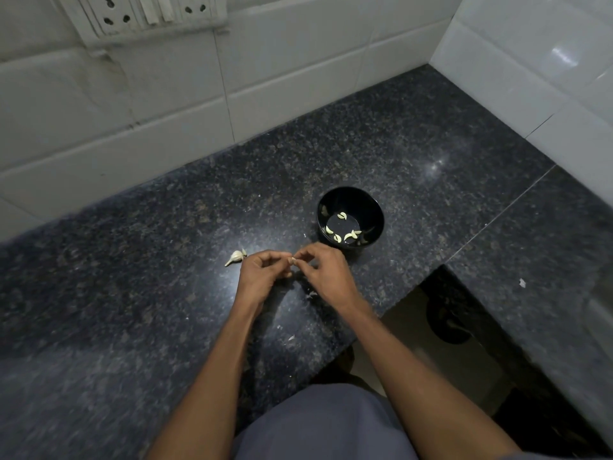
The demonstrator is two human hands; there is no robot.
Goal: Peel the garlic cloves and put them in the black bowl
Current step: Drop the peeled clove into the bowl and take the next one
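- Your table of dark speckled stone meets tiled walls at its far and right edges; its near edge steps back at your right into an open gap.
- The black bowl stands just beyond your hands, well inside the edges, holding several peeled cloves.
- Your left hand and right hand meet fingertip to fingertip, together pinching a small garlic clove above the table.
- An unpeeled garlic piece lies just left of your left hand.
- Skin scraps dot the table beneath your wrists.

hands: left curled, pinching; right curled, pinching; fingertips meeting; forearms converging
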